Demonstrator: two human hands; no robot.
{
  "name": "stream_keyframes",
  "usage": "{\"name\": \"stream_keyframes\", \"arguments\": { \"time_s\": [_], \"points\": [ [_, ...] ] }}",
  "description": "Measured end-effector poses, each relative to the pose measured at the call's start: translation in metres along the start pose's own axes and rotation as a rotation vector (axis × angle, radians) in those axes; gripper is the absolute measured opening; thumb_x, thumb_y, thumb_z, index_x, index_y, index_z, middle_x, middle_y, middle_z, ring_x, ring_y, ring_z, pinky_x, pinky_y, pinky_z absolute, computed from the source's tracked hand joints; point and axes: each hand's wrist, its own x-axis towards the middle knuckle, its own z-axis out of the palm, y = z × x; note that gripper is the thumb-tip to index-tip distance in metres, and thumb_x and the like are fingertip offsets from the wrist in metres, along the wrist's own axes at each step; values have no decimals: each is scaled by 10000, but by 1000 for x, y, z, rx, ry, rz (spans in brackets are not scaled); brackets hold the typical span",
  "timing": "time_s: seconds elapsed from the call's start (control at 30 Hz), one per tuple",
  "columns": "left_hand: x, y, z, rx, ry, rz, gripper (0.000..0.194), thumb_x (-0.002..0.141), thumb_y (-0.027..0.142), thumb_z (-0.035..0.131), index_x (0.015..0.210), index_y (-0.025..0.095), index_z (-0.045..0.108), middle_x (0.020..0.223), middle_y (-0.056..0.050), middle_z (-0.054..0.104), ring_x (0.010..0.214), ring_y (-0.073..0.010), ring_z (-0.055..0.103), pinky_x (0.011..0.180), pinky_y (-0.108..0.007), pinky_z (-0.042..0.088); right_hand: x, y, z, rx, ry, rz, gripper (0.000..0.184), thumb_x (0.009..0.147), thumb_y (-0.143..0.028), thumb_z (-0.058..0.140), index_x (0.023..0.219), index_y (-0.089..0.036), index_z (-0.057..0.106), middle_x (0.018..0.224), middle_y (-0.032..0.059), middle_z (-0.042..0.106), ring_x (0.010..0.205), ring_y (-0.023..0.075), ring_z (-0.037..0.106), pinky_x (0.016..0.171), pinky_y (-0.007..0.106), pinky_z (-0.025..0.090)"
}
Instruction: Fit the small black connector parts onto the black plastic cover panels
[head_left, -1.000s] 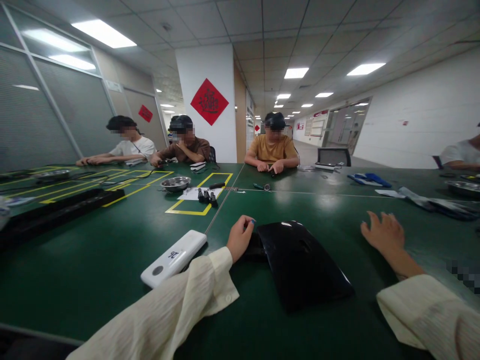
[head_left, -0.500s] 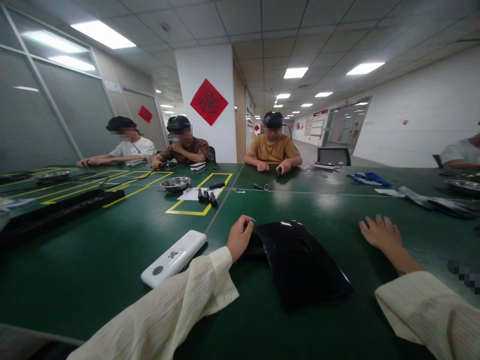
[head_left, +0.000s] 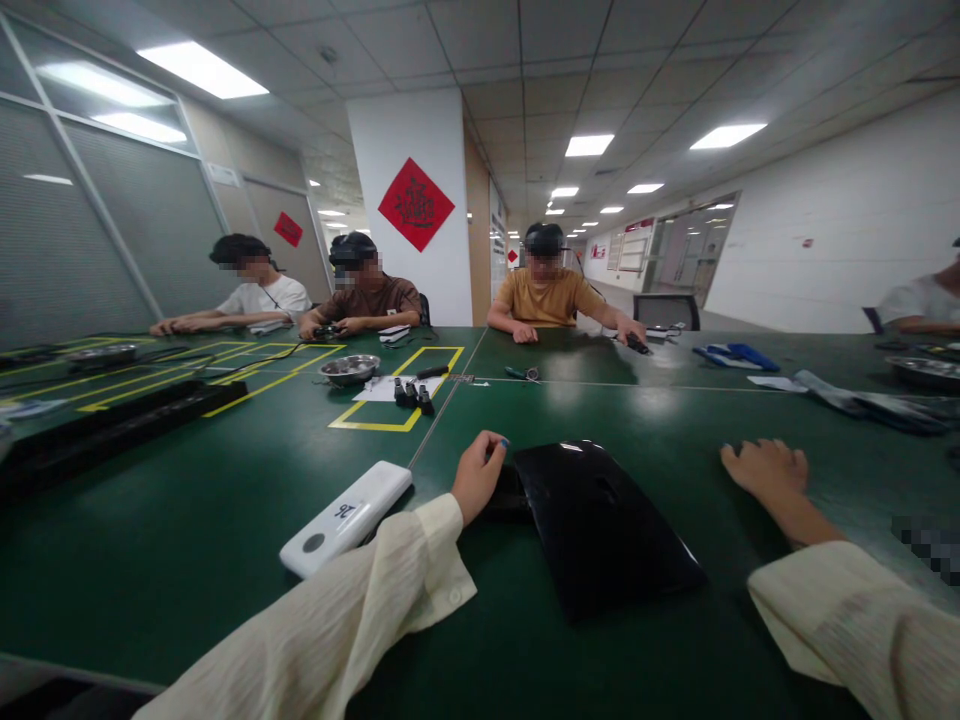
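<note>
My left hand rests on the green table with its fingers curled in and the thumb against them; nothing shows in it. Right beside it lies a glossy black curved panel with a small slot. Under the panel's left edge is a dark black part, mostly covered. A white oblong device marked "26", like a power bank, lies left of my left wrist. My right hand lies on the table, apart from the panel, its fingers bent under and the thumb side to the left. I see nothing in it.
Ahead are a metal bowl, several small black cylindrical parts on white paper, and green-handled pliers. A long black tray lies left. Blue-and-white gloves and grey cloth lie right. Several people sit around the table.
My right hand's spread fingers have curled under. My left hand, the panel and the white device keep their places. The person across has reached an arm to my right with a dark object.
</note>
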Motion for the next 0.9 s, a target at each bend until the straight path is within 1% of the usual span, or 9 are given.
{"name": "stream_keyframes", "arguments": {
  "time_s": [0.07, 0.13, 0.27, 0.4, 0.57, 0.63, 0.77, 0.9],
  "points": [
    [0, 0, 0, 1, -3, 6, 111, 821, 274, 499, 774, 195, 560, 717, 26, 586, 702, -135, 543, 663, -246, 421, -3, 0, -4, 10, 11, 10, 511, 814, -358, 344, 840, -41, 744, 993, 288, 628, 1024, 382, 559, 920, 529, 297],
    [0, 0, -1, 2, -9, 4, 108, 821, 272, 495, 783, 196, 562, 726, 25, 588, 706, -137, 544, 666, -248, 418, -4, 0, -7, 21, 9, 9, 504, 812, -332, 342, 810, -32, 747, 952, 291, 633, 965, 368, 586, 903, 524, 297],
    [0, -1, -1, 3, -24, -10, 118, 824, 284, 482, 794, 197, 556, 743, 22, 580, 722, -141, 540, 676, -250, 411, -7, 2, -10, 35, 1, 11, 499, 813, -293, 336, 755, -19, 748, 910, 288, 636, 947, 353, 586, 848, 486, 334],
    [0, -1, -1, 0, -28, 0, 133, 834, 297, 476, 787, 196, 548, 739, 21, 568, 721, -141, 533, 679, -254, 407, -8, 2, -12, 40, 0, 25, 490, 816, -289, 334, 767, -41, 753, 912, 278, 639, 929, 338, 578, 828, 476, 334],
    [0, 0, -1, 3, -26, -2, 126, 835, 286, 480, 785, 193, 550, 727, 25, 566, 704, -138, 526, 664, -250, 401, -8, 1, -16, 42, -48, 97, 486, 808, -316, 369, 808, -15, 751, 957, 312, 616, 881, 332, 597, 816, 466, 328],
    [0, 0, -1, 5, -28, -8, 115, 832, 273, 482, 794, 192, 554, 724, 25, 566, 699, -137, 524, 658, -249, 398, -8, -1, -18, 34, -64, 147, 488, 808, -334, 382, 832, -9, 746, 975, 312, 608, 892, 345, 600, 828, 465, 324],
    [1, -3, 0, 15, -20, 4, 132, 832, 293, 484, 784, 190, 553, 711, 25, 558, 693, -139, 514, 654, -252, 389, -10, -6, -22, 16, -102, 236, 458, 797, -347, 413, 896, -33, 731, 1051, 282, 599, 1006, 382, 564, 890, 485, 287],
    [1, -3, 0, 10, -21, 9, 136, 822, 306, 481, 775, 195, 544, 710, 27, 552, 696, -139, 511, 667, -250, 385, -10, -9, -24, 17, -150, 256, 429, 805, -324, 404, 893, -52, 723, 1076, 255, 612, 1075, 381, 532, 952, 518, 228]
  ]
}}
